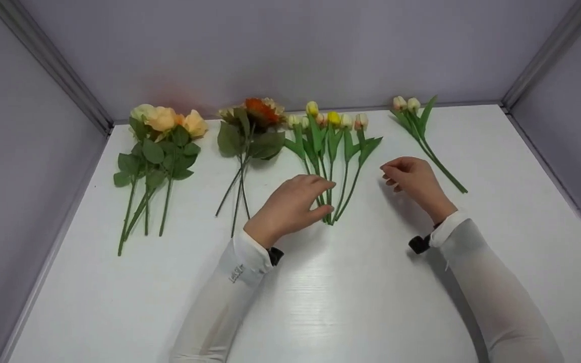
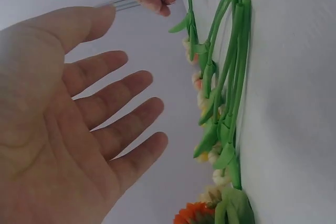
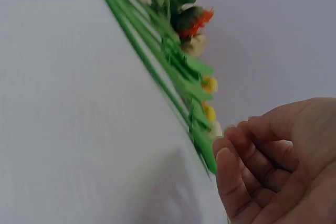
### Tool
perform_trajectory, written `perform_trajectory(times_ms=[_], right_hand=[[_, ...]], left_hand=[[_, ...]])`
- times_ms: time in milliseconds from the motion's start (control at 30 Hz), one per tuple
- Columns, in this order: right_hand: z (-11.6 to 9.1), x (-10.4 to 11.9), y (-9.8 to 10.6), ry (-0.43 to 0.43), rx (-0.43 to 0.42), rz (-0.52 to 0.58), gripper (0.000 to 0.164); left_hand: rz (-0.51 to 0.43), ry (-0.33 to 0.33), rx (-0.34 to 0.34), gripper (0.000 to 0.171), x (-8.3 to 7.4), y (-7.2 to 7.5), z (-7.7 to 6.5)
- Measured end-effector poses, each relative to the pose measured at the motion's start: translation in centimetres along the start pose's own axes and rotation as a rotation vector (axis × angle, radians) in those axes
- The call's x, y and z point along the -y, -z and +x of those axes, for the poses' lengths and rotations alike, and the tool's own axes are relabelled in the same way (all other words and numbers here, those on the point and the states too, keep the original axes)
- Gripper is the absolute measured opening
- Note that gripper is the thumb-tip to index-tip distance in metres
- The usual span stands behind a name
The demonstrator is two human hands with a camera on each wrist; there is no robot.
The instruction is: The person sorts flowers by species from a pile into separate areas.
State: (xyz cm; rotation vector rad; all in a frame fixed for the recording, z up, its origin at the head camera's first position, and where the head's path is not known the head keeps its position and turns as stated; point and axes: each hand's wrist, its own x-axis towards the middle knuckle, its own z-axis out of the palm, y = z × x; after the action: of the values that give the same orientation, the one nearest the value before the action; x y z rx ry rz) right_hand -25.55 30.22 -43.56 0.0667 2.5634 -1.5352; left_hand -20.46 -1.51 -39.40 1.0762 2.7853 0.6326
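Note:
My left hand (image 1: 295,204) hovers over the lower stems of a fanned bunch of tulips (image 1: 314,138) with yellow, white and pink heads. In the left wrist view its fingers are spread and fairly straight, the palm holding nothing, apart from the green stems (image 2: 231,61). To the right of that bunch is my right hand (image 1: 416,184), its fingers loosely curled. Nothing shows between its thumb and fingers (image 3: 228,169) in the right wrist view. Near it, toward the back, lie two pale pink-white tulips (image 1: 424,143), their stems slanting to the front right.
Peach and cream roses (image 1: 162,121) with leafy stems lie at the left of the white table (image 1: 321,312). Between them and the tulips are orange and beige flowers (image 1: 262,111) with thin dark stems. Grey panels (image 1: 300,50) enclose the table's back and sides.

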Motion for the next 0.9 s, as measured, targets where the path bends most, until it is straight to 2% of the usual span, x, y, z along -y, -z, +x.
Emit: perform_trajectory(times_ms=[100,233,333,467,633,767,900], right_hand=[[0.9,-0.6,2.7,-0.017,-0.065,-0.189,0.042],[1.9,-2.0,5.8,-0.001,-0.154,-0.432,0.034],[2.1,-3.3,7.2,0.01,-0.164,-0.579,0.031],[1.9,-4.3,8.3,0.02,-0.153,-0.693,0.029],[1.1,-3.7,9.0,-0.018,-0.108,-0.791,0.021],[0.0,-3.0,9.6,-0.069,-0.005,-0.911,0.017],[-0.9,-3.2,10.4,-0.088,0.083,-1.019,0.02]], left_hand=[[0.019,-0.01,0.03,0.049,-0.5,0.2,-0.1],[0.022,-0.024,0.033,0.045,-0.9,0.3,-0.2],[0.011,-0.039,0.03,0.044,-1.0,0.3,-0.2],[-0.008,-0.057,0.033,0.043,-1.1,0.2,-0.1],[-0.026,-0.053,0.039,0.043,-1.0,0.2,0.0],[-0.042,-0.051,0.051,0.043,-1.0,0.1,-0.1],[-0.042,-0.035,0.071,0.044,-1.0,0.0,-0.1]])
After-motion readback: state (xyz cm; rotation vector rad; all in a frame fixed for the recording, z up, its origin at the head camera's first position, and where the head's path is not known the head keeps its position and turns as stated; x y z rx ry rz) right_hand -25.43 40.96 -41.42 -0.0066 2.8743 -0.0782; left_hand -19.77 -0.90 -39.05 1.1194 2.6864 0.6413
